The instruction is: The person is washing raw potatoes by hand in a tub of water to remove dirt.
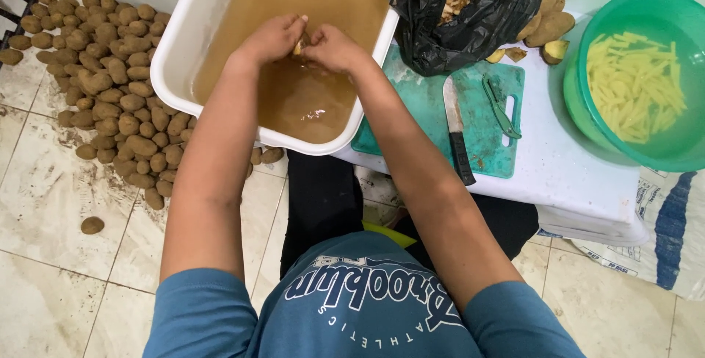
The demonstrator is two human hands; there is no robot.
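1. Over the murky brown water of the white tub [180, 42], both hands meet: the left hand [273, 37] and the right hand [332, 48] pinch a small pale potato piece [298, 48] between them.
2. Fingers of both hands are curled closed around that piece, thumbs nearly touching; it sits right at the fingertips, just above the water. Its long axis I cannot tell, as too little of it shows. Neither hand is clearly nearer.
3. Beyond the right fingers, on the white worktop [573, 174], lies a green cutting board [426, 108] with a knife [457, 132] and a green peeler [501, 108], both untouched.
4. Farther that way stand a black bag [470, 13] of peelings and a green bowl [587, 108] of cut potato strips [635, 82] in water.
5. Off the left fingers' side, unpeeled potatoes [110, 71] are heaped on the tiled floor [51, 211].
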